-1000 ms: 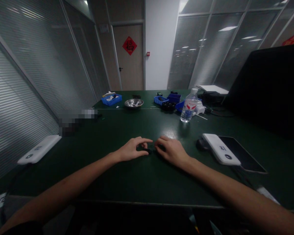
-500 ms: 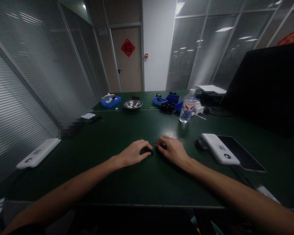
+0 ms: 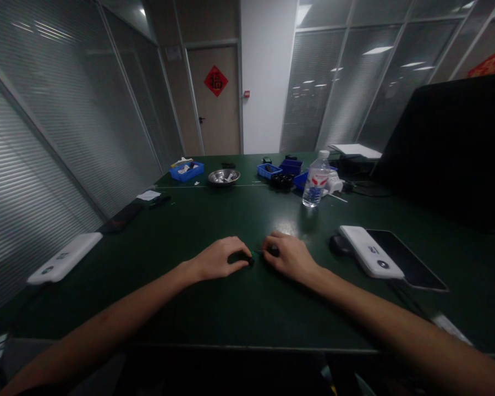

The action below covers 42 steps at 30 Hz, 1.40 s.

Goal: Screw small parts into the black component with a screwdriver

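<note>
My left hand (image 3: 223, 258) is closed in a pinch, with thumb and fingertips on a small dark piece (image 3: 251, 260). A speck of green shows on that piece, but its kind is too small to tell. My right hand (image 3: 291, 254) wraps around a small black-handled tool (image 3: 274, 251). From its fingertips a thin shaft points left at the dark piece, like a small screwdriver. Whether the tip touches the piece cannot be made out. Both hands are low over the green table (image 3: 214, 313), near its middle.
A water bottle (image 3: 314, 184) stands beyond my right hand. White power banks (image 3: 371, 253) lie to the right and left. Farther back are a metal bowl (image 3: 218, 182), a blue basket (image 3: 187, 173) and blue trays (image 3: 291, 166). A dark monitor (image 3: 449, 148) fills the far right.
My left hand has moved slightly left and toward me with the dark piece. The right hand has barely shifted and still grips the tool.
</note>
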Each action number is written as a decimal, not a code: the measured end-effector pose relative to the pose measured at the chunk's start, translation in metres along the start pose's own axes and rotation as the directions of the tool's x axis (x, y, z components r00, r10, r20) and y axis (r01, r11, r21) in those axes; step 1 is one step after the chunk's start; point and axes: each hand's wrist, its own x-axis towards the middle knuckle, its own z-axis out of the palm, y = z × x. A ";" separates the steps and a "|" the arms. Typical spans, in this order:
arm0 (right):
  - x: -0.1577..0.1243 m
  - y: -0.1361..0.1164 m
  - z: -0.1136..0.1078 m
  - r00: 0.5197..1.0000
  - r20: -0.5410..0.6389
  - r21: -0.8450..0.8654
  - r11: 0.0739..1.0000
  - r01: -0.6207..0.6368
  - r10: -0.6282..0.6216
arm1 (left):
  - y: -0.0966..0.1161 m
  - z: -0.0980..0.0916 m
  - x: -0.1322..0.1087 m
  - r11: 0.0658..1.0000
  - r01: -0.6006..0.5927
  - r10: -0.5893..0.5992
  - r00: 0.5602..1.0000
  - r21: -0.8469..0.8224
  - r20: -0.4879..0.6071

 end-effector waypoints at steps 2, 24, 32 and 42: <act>-0.001 -0.002 0.000 1.000 -0.003 0.015 1.000 0.008 -0.008 | 0.000 -0.002 -0.001 1.000 -0.014 0.014 1.000 0.026 0.012; -0.002 -0.003 0.002 0.999 0.013 0.092 0.995 0.043 -0.045 | -0.004 -0.010 -0.002 0.997 0.006 -0.002 0.999 -0.080 0.043; 0.000 0.002 0.008 0.999 -0.045 0.068 0.998 0.004 -0.001 | 0.003 -0.006 -0.001 0.999 0.043 -0.044 0.998 0.034 0.040; -0.003 -0.009 -0.003 0.999 -0.023 0.153 0.987 0.040 -0.037 | -0.059 -0.037 -0.014 0.973 0.232 -0.231 0.970 0.011 -0.082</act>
